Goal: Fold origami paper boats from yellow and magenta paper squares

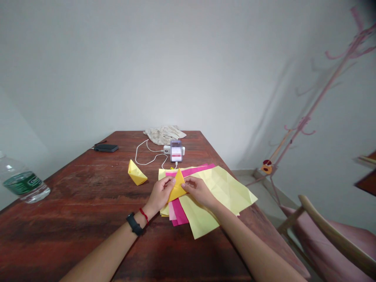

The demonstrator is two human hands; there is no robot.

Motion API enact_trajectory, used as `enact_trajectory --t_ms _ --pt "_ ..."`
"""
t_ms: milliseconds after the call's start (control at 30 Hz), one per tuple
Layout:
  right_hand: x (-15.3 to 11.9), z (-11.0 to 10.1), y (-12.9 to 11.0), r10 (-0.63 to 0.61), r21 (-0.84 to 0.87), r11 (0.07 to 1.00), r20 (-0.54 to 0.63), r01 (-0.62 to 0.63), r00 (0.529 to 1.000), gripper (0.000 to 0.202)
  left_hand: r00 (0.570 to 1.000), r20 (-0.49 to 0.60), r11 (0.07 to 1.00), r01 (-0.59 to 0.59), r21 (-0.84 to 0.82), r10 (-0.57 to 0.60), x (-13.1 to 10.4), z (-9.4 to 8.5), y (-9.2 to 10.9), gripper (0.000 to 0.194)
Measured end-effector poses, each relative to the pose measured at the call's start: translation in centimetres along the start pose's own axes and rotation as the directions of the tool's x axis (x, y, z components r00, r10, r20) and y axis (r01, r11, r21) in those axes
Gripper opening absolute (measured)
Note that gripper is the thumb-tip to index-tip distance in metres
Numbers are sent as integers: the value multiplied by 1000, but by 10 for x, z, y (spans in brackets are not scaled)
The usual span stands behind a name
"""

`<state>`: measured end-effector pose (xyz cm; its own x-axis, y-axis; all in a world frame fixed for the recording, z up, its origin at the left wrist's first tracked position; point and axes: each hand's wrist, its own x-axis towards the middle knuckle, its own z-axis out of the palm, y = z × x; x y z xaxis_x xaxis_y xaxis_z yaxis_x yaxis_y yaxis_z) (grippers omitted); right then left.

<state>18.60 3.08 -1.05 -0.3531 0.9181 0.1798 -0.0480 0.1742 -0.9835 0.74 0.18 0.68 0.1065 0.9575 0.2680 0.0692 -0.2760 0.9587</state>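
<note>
Folded yellow paper shapes (pixel 178 185) (pixel 136 173): two. Water bottle (pixel 25 182): one. Cloth (pixel 163 135): one. Upright phone (pixel 176 150): one. Wristwatch (pixel 134 224): one. Coat rack (pixel 303 123): one.

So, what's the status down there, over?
Left hand and right hand both on folded orange-yellow paper. Loose sheets underneath. Yellow folded boat shape off to the left, out of the hands' way.

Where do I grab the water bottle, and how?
Probably around the green label of the water bottle, coming from its right, across the wooden table. Its round middle suits a wrapping grip, and nothing stands close on that side.
</note>
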Motion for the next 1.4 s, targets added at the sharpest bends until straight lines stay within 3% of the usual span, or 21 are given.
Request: enact_trajectory --t_ms 1400 --pt "0 -1 1 -20 -40 999 23 21 1000 31 1000 -1 998 -28 52 28 0 0 2 31"
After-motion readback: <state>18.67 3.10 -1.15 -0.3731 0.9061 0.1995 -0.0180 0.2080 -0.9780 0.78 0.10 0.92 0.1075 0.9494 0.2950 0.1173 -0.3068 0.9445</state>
